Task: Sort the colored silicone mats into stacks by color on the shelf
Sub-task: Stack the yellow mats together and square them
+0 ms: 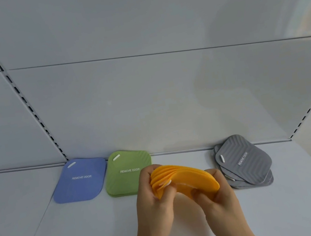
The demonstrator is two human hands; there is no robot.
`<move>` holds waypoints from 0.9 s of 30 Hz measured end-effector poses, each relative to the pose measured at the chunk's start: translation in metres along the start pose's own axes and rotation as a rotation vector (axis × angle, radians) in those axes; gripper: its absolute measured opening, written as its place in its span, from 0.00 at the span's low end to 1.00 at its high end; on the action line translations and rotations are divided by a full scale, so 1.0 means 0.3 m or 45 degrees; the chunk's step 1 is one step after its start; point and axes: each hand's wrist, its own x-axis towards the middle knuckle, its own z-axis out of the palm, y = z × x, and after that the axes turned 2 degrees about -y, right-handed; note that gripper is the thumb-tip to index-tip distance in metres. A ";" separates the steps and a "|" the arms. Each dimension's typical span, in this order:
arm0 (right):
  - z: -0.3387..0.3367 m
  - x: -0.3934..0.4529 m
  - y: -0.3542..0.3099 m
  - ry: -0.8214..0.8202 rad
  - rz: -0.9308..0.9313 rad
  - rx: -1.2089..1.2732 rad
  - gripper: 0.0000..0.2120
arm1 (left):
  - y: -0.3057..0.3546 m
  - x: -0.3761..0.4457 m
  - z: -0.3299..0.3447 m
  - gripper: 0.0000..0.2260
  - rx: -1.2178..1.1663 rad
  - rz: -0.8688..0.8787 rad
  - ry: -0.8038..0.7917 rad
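Orange mats [185,176], a bent bundle, are held above the shelf [67,235], gripped by the left hand [154,202] and right hand [217,196]. Blue [80,179], green [127,172] and grey [244,161] stacks already lie far; seemingly only orange remains, for the gap between green and grey.

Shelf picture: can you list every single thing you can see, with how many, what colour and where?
blue mats: one neat stack, count unclear, blue, far left by the back wall
green mats: one neat stack, count unclear, green, right beside the blue mats
orange mats: several, bent and fanned, orange, held above the shelf in the middle
grey mats: several, messy fanned stack, grey, on the right
shelf: one, white, under everything
back wall: white panels, behind the shelf
left hand: grips the orange mats' left end
right hand: grips their right end
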 end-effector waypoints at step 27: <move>-0.067 0.018 -0.007 -0.024 -0.099 -0.174 0.13 | -0.025 -0.020 0.025 0.07 0.033 -0.031 -0.039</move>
